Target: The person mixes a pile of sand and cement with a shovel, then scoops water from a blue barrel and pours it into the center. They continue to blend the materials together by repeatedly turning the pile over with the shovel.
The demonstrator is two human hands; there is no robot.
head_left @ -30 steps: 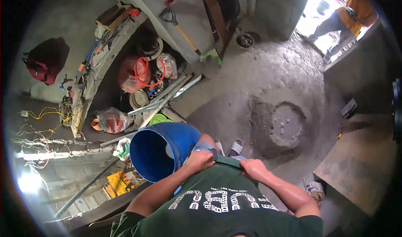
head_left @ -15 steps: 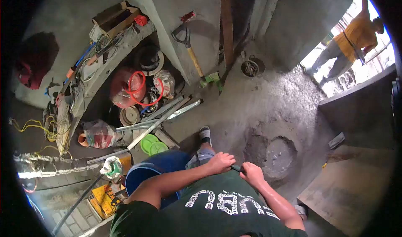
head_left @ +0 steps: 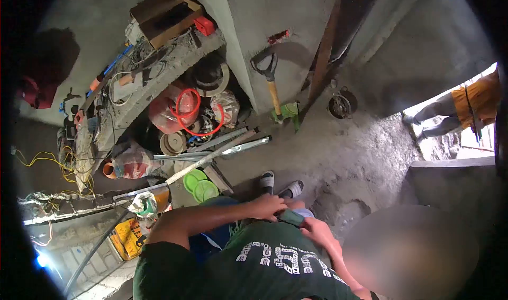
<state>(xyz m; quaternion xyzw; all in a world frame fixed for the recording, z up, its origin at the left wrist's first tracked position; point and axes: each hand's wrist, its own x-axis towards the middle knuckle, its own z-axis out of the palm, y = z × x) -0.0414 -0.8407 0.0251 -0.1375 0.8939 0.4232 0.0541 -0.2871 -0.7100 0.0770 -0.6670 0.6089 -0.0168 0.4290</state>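
At the front of my body, my left hand (head_left: 267,207) has its fingers closed on the hem of a dark green T-shirt (head_left: 291,218) with white lettering. Holding the same hem a little to the right is my right hand (head_left: 316,230), its fingers curled into the cloth. A short stretch of hem lies between the two hands. Below the hem, my feet in light-strapped slippers (head_left: 268,180) stand on the grey floor. Beside my left forearm, a blue drum (head_left: 203,243) is mostly hidden by the arm and shirt.
A shovel (head_left: 273,94) leans on the wall. Green basins (head_left: 205,190) and metal strips (head_left: 238,145) lie left of my feet. Wet mortar (head_left: 352,212) sits in a floor hollow, partly behind a blurred patch. A small bucket (head_left: 343,104) stands further off. A person in orange (head_left: 479,101) is at the opening.
My view has shifted and my feet now stand close together. Both hands keep the hem, with more cloth bunched between them. A blurred patch now covers the lower right.
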